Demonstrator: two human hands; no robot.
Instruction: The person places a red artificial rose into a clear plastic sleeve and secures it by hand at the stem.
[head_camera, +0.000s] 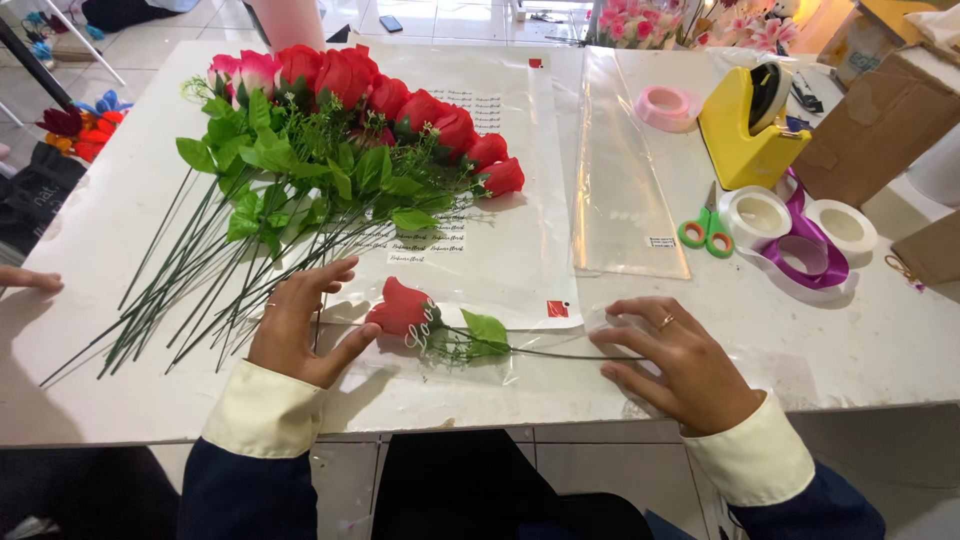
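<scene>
At lower centre of the frame a single red artificial rose with a green wire stem (405, 308) lies crosswise on the white table (880, 350), tucked inside a clear plastic sleeve (500, 370) whose edges are hard to trace against the tabletop. The left hand (300, 325) rests flat beside the bloom, fingers spread, thumb touching the sleeve just under the flower; it grips nothing. The right hand (675, 360), wearing a ring, presses open-palmed on the sleeve's far end, over the stem tip, so the stem's end is hidden.

Above the left hand, a bundle of red and pink artificial roses with green leaves and long stems (330, 140) lies on a printed white wrapping sheet (510, 210). A stack of clear plastic sleeves (625, 170) sits at centre right. In the upper right stand a yellow tape dispenser (745, 125), a pink tape roll (665, 107), green-handled scissors (708, 232), white tape rolls with purple ribbon (795, 240), and brown cardboard boxes (880, 120), cut off by the frame edge. Another person's fingertips (30, 280) enter at the left edge.
</scene>
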